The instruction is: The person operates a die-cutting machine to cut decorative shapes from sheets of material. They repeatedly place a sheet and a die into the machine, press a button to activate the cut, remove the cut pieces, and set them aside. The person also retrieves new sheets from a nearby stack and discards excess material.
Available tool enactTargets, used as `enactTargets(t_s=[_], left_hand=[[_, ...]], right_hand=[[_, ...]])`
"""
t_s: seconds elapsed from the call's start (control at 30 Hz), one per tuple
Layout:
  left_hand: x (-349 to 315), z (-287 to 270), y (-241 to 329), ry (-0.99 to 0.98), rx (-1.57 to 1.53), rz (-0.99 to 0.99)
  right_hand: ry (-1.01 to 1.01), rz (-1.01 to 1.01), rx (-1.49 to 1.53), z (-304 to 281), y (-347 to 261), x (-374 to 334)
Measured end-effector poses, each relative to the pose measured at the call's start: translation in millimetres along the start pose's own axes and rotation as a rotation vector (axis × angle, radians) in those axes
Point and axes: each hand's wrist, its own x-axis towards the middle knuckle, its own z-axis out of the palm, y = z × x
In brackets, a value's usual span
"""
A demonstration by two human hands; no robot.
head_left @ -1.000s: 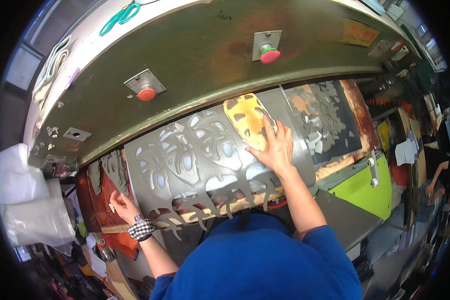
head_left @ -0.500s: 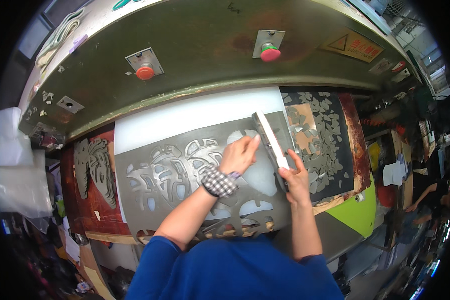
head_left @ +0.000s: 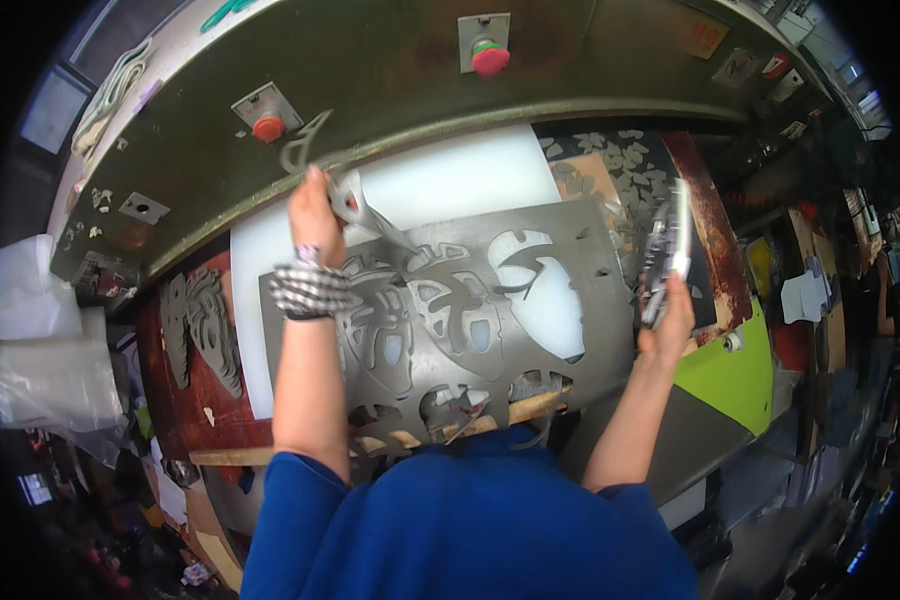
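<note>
A large grey sheet (head_left: 450, 350) with several cut-out openings lies over a white board (head_left: 460, 180). My left hand (head_left: 316, 215) is raised over the sheet's far left part, fingers closed on a thin, curled grey cut piece (head_left: 370, 212) with openings in it. Whether that piece is still joined to the sheet, I cannot tell. At the right, my right hand (head_left: 667, 318) grips the lower end of a narrow cutting die (head_left: 663, 255), held upright with a pale edge. The die is blurred, and it stands apart from the sheet.
Behind the board runs a green machine beam (head_left: 370, 70) with a red button (head_left: 268, 127) and a pink-and-green button (head_left: 490, 58). Stacked grey cut pieces (head_left: 208, 330) lie at the left. Grey scraps (head_left: 625, 160) lie at the far right. A lime-green panel (head_left: 735, 375) sits near right.
My left hand has moved left and away from me, lifting the grey piece. My right hand has carried the die rightward, off the sheet. The sheet has shifted to the right.
</note>
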Motion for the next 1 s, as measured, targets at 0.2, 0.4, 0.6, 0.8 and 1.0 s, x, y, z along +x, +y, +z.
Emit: enactTargets(t_s=[0.2,0.4,0.6,0.8,1.0], left_hand=[[-15,19,29,-0.091,-0.108,0.009],[-94,31,-27,-0.197,0.403,-0.302],[-128,2,-27,-0.201,1.246,0.213],[-165,19,-32,-1.187,1.097,0.739],[-167,15,-58,-1.246,0.829,0.748]], right_hand=[[0.294,-0.384,-0.409,-53,2,28],[0.189,-0.572,-1.442,-100,22,11],[-0.094,-0.483,-0.971,-45,-9,-73],[-0.762,0.527,-0.448,2,20,-163],[-0.594,0.836,0.499,1,59,-169]])
